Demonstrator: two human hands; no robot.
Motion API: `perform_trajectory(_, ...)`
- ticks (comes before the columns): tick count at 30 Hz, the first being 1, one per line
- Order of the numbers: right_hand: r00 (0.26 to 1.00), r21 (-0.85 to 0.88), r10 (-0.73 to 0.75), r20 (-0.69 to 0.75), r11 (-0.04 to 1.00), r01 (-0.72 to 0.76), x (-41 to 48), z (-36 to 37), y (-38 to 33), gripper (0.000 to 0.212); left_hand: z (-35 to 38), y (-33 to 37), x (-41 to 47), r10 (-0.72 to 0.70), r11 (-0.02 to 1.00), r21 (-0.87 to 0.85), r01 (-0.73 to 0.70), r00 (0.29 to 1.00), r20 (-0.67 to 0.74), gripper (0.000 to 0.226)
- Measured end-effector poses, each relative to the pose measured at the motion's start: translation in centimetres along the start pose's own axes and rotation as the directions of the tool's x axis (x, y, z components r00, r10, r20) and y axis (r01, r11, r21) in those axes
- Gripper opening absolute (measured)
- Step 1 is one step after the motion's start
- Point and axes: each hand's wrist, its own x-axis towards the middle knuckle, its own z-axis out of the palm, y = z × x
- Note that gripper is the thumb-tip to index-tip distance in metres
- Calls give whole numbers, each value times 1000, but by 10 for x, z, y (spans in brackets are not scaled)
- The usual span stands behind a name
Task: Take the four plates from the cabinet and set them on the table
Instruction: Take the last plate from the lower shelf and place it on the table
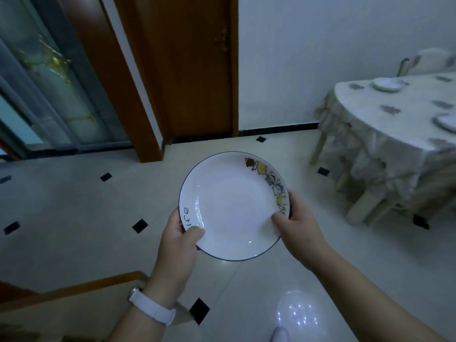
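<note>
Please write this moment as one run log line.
status: held plate off table | left hand: grips rim | right hand: grips rim | on table: far plate, near plate

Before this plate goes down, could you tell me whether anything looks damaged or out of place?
Nothing stands out. The held plate, gripped by left hand and right hand, looks intact; the far plate and near plate lie flat on the table.
</note>
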Motion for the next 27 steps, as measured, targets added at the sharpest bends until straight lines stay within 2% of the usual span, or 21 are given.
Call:
perform_trajectory(7, 991, 44, 22, -131, 999, -17, 66, -111, 21, 38, 131, 14, 53, -14, 1000, 18, 12, 989, 145, 47)
perform_trajectory(14, 964, 141, 60, -260, 990, -24, 96, -199, 45, 47, 236, 19, 86, -39, 997, 82, 16, 956, 290, 45)
perform_trajectory(19, 931, 191, 119, -345, 980, -54, 115, -237, 56, 46, 287, 23, 109, -40, 994, 107, -3, 915, 401, 50)
perform_trajectory(27, 902, 189, 108, -418, 982, -31, 170, -261, 59, 46, 338, 23, 174, -58, 995, 98, 14, 886, 460, 45)
